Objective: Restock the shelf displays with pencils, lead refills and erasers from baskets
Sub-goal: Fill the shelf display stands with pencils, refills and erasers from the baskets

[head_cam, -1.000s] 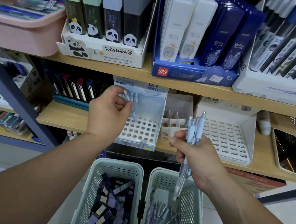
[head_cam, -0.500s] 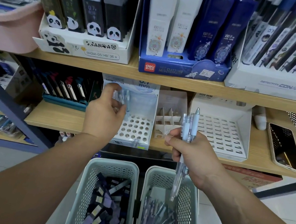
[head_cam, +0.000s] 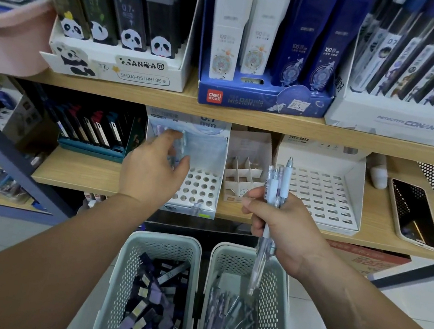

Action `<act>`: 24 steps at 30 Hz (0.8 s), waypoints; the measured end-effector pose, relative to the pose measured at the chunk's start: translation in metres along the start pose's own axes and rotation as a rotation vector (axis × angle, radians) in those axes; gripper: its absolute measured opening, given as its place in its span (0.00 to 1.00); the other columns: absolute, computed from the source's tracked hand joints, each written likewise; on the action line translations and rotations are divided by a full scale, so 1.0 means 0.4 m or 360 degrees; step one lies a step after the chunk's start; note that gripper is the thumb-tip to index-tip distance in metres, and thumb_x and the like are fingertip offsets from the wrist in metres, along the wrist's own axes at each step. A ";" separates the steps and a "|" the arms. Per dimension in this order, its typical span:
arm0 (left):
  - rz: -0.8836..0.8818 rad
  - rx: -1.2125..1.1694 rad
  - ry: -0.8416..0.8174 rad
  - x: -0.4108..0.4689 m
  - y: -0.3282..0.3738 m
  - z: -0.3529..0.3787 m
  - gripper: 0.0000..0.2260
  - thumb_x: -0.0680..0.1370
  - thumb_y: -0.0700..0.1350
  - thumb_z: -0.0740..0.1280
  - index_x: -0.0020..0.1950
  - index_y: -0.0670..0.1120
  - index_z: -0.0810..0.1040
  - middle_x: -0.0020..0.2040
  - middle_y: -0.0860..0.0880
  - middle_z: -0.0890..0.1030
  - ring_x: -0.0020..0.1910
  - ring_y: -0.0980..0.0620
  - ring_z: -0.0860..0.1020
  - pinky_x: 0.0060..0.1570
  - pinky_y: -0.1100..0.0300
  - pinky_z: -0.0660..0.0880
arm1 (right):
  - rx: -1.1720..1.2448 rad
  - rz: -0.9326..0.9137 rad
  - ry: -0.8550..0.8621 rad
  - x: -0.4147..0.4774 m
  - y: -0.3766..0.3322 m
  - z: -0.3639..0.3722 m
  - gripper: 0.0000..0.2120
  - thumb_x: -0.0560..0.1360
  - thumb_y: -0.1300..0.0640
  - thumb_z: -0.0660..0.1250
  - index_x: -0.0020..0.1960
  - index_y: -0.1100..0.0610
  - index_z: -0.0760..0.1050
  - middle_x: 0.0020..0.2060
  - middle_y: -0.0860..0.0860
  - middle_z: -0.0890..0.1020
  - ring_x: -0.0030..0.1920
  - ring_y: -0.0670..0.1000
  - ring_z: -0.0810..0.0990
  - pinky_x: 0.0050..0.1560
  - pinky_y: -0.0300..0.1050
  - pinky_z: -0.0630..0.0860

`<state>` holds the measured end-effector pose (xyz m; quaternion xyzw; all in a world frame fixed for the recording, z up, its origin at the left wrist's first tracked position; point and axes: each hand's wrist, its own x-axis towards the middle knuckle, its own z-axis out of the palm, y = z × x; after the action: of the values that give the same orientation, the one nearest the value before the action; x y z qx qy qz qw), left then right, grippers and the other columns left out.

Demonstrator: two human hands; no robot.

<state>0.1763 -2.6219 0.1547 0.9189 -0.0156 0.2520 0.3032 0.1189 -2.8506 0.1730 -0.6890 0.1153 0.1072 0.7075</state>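
Note:
My left hand (head_cam: 154, 167) reaches into the back left of a pale blue display box with round holes (head_cam: 201, 187) on the lower shelf. It pinches clear pencils (head_cam: 176, 154) between thumb and fingers; they are blurred. My right hand (head_cam: 282, 228) grips a bundle of several pale mechanical pencils (head_cam: 276, 188), held upright, tips down over the right basket (head_cam: 277, 296). That basket holds more pencils (head_cam: 231, 321). The left basket (head_cam: 122, 276) holds purple lead refill boxes (head_cam: 153, 302).
On the lower shelf stand a small cardboard divider box (head_cam: 242, 173), a white slotted display (head_cam: 327, 198), a phone (head_cam: 413, 215) and a dark pen display (head_cam: 93, 134). The upper shelf carries panda lead boxes (head_cam: 112, 67), a blue deli box (head_cam: 263, 98), a Conan box (head_cam: 398, 122) and a pink bin (head_cam: 12, 35).
My left hand has pushed its pencils farther back and left inside the holed display box. My right hand has kept its bundle at about the same spot.

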 end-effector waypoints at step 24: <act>-0.0801 -0.1684 -0.1004 -0.120 0.144 -0.079 0.10 0.81 0.41 0.67 0.39 0.45 0.79 0.30 0.46 0.71 0.27 0.53 0.71 0.26 0.68 0.68 | 0.0242 0.0345 -0.0567 -0.067 -0.022 0.101 0.01 0.79 0.64 0.66 0.49 0.60 0.76 0.32 0.56 0.75 0.30 0.52 0.75 0.32 0.44 0.72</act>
<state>0.1094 -2.6571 0.1855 0.6514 -0.0101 -0.1492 0.7438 0.0969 -2.8104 0.1906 -0.5874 0.0695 0.2938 0.7509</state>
